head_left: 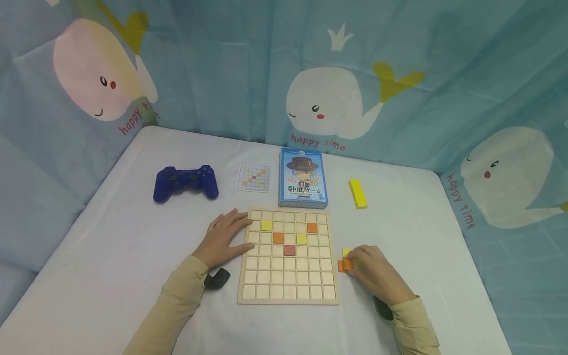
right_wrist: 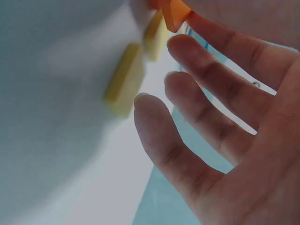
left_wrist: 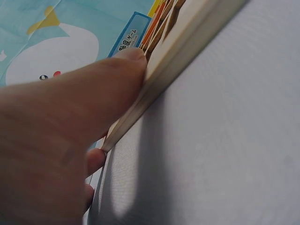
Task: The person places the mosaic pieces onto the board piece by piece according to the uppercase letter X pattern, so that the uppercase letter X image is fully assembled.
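Observation:
A wooden grid board [head_left: 290, 292] lies on the table. Set in its upper cells are two yellow tiles, two orange tiles and a red tile [head_left: 290, 250]. My left hand [head_left: 224, 238] rests at the board's left edge with fingers fairly straight, and its thumb [left_wrist: 126, 70] touches the rim. Right of the board, my right hand [head_left: 377, 273] pinches an orange tile [right_wrist: 175, 15] between thumb and index finger, the other fingers spread. Beneath that hand lie two yellow tiles [right_wrist: 124, 79], and another orange piece [head_left: 340, 266] shows beside its fingertips.
Behind the board stand a blue game box [head_left: 303, 177] and a small pattern card [head_left: 253, 177]. A blue game controller [head_left: 186, 181] is at the back left. At the back right lies a yellow block or row of tiles [head_left: 357, 194]. Whale-print curtains [head_left: 248, 74] surround the white table.

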The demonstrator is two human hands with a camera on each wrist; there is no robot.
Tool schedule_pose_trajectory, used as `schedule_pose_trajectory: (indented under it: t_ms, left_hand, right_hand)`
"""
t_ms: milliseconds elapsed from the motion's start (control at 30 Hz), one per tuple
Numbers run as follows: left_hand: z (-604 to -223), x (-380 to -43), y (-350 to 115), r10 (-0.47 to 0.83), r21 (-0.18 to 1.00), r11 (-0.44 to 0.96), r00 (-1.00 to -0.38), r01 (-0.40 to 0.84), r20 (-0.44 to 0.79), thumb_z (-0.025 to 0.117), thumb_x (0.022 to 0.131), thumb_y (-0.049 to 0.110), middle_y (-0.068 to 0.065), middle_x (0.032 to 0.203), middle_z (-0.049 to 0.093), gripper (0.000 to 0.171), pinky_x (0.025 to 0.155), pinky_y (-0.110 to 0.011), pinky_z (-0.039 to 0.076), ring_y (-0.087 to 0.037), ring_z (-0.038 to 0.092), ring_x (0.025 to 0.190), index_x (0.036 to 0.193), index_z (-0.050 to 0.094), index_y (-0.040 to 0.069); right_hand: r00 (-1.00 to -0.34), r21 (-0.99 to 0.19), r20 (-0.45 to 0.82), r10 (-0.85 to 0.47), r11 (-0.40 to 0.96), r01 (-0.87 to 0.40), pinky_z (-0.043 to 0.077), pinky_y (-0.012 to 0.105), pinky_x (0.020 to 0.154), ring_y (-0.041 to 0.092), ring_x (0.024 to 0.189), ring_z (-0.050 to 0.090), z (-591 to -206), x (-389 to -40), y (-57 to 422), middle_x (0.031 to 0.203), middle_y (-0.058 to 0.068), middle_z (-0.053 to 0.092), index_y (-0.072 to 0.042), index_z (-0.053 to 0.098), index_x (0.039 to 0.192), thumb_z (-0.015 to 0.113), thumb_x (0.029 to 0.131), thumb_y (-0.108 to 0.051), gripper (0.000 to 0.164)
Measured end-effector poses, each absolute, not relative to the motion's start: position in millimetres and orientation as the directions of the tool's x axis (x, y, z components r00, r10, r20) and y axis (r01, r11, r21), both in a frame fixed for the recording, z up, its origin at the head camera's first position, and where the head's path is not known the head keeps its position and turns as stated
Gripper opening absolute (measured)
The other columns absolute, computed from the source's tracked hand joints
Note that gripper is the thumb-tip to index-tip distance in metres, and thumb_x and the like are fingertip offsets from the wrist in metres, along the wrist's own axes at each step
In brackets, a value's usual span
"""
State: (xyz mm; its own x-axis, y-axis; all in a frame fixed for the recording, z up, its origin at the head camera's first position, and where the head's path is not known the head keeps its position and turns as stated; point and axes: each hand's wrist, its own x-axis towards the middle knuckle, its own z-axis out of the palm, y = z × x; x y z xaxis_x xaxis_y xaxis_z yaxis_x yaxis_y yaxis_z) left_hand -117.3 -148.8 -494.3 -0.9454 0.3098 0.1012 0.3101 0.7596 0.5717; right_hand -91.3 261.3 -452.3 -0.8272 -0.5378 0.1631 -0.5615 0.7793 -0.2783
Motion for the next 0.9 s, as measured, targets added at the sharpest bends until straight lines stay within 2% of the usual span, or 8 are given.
schedule_pose_trajectory:
  t_ms: [200, 467, 633, 900]
  left_hand:
    - [-493.9, -116.6, -148.7, 0.306, 0.573, 0.759, -0.946, 0.308, 0.103, 0.067, 0.085, 0.048, -0.007, 0.148, 0.041, 0.062, 0.117, -0.055, 0.011, -0.033, 0.023, 0.144, 0.136, 0.052, 0.016]
    - [-491.2, -116.4, -149.3, 0.312, 0.574, 0.765, -0.948, 0.294, 0.07, 0.066, 0.085, 0.05, -0.006, 0.15, 0.039, 0.064, 0.118, -0.053, 0.009, -0.031, 0.021, 0.145, 0.138, 0.05, 0.018]
    - [-491.2, -116.9, -150.1, 0.312, 0.574, 0.766, -0.948, 0.289, 0.061, 0.065, 0.086, 0.05, -0.006, 0.15, 0.039, 0.064, 0.119, -0.053, 0.009, -0.03, 0.02, 0.145, 0.138, 0.05, 0.018]
    - [-492.1, -117.5, -149.7, 0.311, 0.581, 0.763, -0.949, 0.283, 0.053, 0.065, 0.086, 0.051, -0.005, 0.151, 0.038, 0.064, 0.119, -0.051, 0.007, -0.029, 0.019, 0.146, 0.139, 0.049, 0.019]
  right_hand:
    - [-0.782, -0.31, 0.182, -0.596, 0.72, -0.621, 0.053, 0.024, 0.081, 0.007, 0.094, 0.057, -447.3, -98.8, 242.9, 0.102, -0.007, 0.064, -0.015, 0.063, 0.103, 0.082, 0.074, -0.014, 0.034]
    - [-0.751, -0.372, 0.086, -0.655, 0.678, -0.634, 0.054, 0.026, 0.078, 0.008, 0.09, 0.058, -437.4, -109.0, 202.2, 0.098, -0.006, 0.064, -0.014, 0.062, 0.099, 0.077, 0.081, -0.019, 0.024]
    - [-0.717, -0.333, 0.025, -0.697, 0.671, -0.663, 0.054, 0.026, 0.08, 0.008, 0.091, 0.059, -439.2, -111.8, 179.6, 0.097, -0.006, 0.064, -0.015, 0.065, 0.099, 0.074, 0.084, -0.023, 0.02]
    - [-0.626, -0.274, 0.139, -0.767, 0.578, -0.769, 0.055, 0.023, 0.079, 0.009, 0.089, 0.062, -446.9, -111.6, 170.2, 0.095, -0.006, 0.064, -0.014, 0.065, 0.099, 0.074, 0.084, -0.021, 0.019]
